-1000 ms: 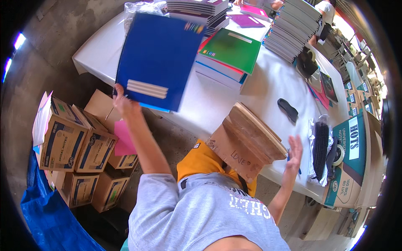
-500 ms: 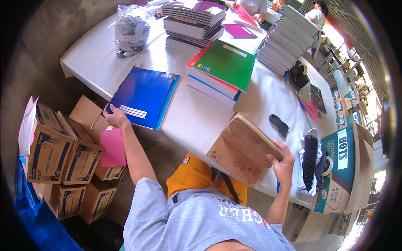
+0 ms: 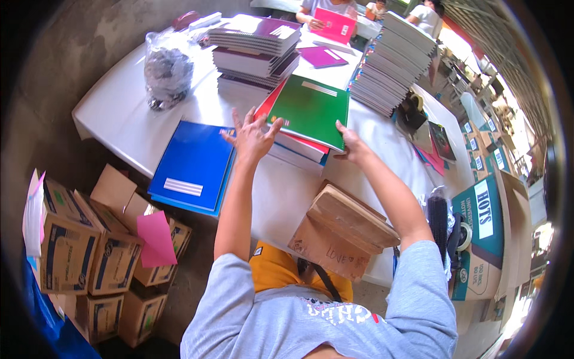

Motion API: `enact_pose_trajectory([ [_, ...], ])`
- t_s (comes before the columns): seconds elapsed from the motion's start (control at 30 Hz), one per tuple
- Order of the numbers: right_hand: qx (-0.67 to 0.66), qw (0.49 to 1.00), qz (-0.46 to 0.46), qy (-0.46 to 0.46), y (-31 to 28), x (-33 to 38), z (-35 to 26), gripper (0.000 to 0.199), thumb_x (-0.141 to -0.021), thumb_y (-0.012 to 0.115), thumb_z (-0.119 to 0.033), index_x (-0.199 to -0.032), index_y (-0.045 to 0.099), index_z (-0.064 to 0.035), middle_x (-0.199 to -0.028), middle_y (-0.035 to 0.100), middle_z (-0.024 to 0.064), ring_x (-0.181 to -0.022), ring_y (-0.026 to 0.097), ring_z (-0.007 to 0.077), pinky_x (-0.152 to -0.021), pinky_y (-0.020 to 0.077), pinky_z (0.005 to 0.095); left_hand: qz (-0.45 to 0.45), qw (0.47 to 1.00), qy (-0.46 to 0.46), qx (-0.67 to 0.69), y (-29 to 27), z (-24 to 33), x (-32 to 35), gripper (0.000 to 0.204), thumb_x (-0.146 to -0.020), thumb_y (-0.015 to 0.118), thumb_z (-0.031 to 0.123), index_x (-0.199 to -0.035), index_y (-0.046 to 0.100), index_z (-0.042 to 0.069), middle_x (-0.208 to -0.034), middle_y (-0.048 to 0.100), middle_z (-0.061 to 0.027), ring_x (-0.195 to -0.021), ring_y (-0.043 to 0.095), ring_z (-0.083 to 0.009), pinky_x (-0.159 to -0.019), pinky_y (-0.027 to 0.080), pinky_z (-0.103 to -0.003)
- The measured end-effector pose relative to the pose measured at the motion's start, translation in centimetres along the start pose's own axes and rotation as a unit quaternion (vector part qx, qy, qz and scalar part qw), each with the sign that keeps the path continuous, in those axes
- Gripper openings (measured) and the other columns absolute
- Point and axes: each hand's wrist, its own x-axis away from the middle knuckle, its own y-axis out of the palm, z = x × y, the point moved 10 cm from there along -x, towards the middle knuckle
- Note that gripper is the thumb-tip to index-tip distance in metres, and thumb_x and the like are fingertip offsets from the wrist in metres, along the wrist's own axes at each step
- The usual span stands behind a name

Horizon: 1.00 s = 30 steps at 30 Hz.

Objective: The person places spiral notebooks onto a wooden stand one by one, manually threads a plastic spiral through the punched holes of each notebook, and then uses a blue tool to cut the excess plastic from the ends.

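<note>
While both hands grip the green notebook [image 3: 311, 111], left hand [image 3: 254, 136] fingers splayed, right hand [image 3: 353, 143] pinching its near-right corner, lift level, square over the stack [image 3: 294, 149].

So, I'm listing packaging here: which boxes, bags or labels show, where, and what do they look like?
Cartons: floor, lower left; brown cardboard with blue printed panels.
Teal box: right table edge; upright, teal with white lettering.
Plastic bag: far left of table; clear, knotted, dark contents.
Paper bag: near table edge; brown, flat.
Blue notebook: beside left hand; white label strip.
</note>
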Motion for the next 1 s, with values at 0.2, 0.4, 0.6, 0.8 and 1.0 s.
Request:
enact_pose_trajectory([
  [0.2, 0.330, 0.865, 0.262, -0.271, -9.4, 0.8, -7.5, 0.045, -0.083, 0.058, -0.035, -0.112, 0.056, 0.0000, -0.092, 0.066, 0.0200, -0.089, 0.063, 0.0323, -0.079, 0.0466, 0.0414, -0.054, 0.991, 0.121, 0.014, 1.5, 0.0, 0.8, 0.072, -0.070, 0.051, 0.073, -0.125, 0.054, 0.026, -0.145, 0.030, -0.0024, -0.139, 0.008, -0.0276, -0.099, -0.002, -0.070],
  [0.4, 0.334, 0.789, 0.242, -0.456, -9.5, 16.8, -17.9, 0.051, -0.085, 0.061, -0.023, -0.125, 0.046, 0.0047, -0.126, 0.052, 0.0190, -0.109, 0.056, 0.0253, -0.092, 0.0419, 0.0319, -0.004, 0.991, 0.124, 0.049, -1.3, 2.8, 2.6, 0.100, -0.066, 0.060, 0.070, -0.142, 0.025, 0.016, -0.146, 0.025, -0.0104, -0.138, 0.006, -0.0351, -0.102, -0.001, -0.066],
  [0.6, 0.449, 0.757, 0.055, -0.472, -2.6, 33.6, -16.5, 0.039, -0.084, 0.060, -0.014, -0.118, 0.052, 0.0016, -0.107, 0.061, 0.0168, -0.093, 0.062, 0.0175, -0.077, 0.0487, 0.0263, 0.129, 0.879, 0.251, 0.385, -12.4, 5.8, 9.8, 0.100, -0.060, 0.083, 0.035, -0.140, 0.029, 0.013, -0.138, 0.039, -0.0130, -0.129, 0.033, -0.0328, -0.105, 0.029, -0.042],
  [0.8, 0.689, 0.634, 0.034, -0.349, 3.3, 35.1, -4.7, 0.026, -0.078, 0.061, -0.012, -0.103, 0.058, -0.0077, -0.072, 0.061, 0.0159, -0.064, 0.062, 0.0307, -0.058, 0.0495, 0.0357, -0.331, 0.796, 0.243, 0.445, -0.9, 7.7, 18.5, 0.035, -0.072, 0.074, 0.006, -0.104, 0.060, 0.003, -0.103, 0.064, -0.0038, -0.092, 0.058, -0.0133, -0.079, 0.049, -0.030],
  [1.0, 0.542, 0.780, 0.152, -0.271, -5.3, 35.7, 0.8, 0.026, -0.080, 0.065, -0.024, -0.100, 0.058, -0.0095, -0.082, 0.065, 0.0175, -0.076, 0.064, 0.0308, -0.069, 0.0504, 0.0369, -0.256, 0.830, 0.131, 0.477, 3.2, 4.8, 19.2, 0.022, -0.071, 0.074, 0.001, -0.091, 0.064, -0.001, -0.083, 0.066, -0.0052, -0.075, 0.060, -0.0100, -0.066, 0.051, -0.024],
])
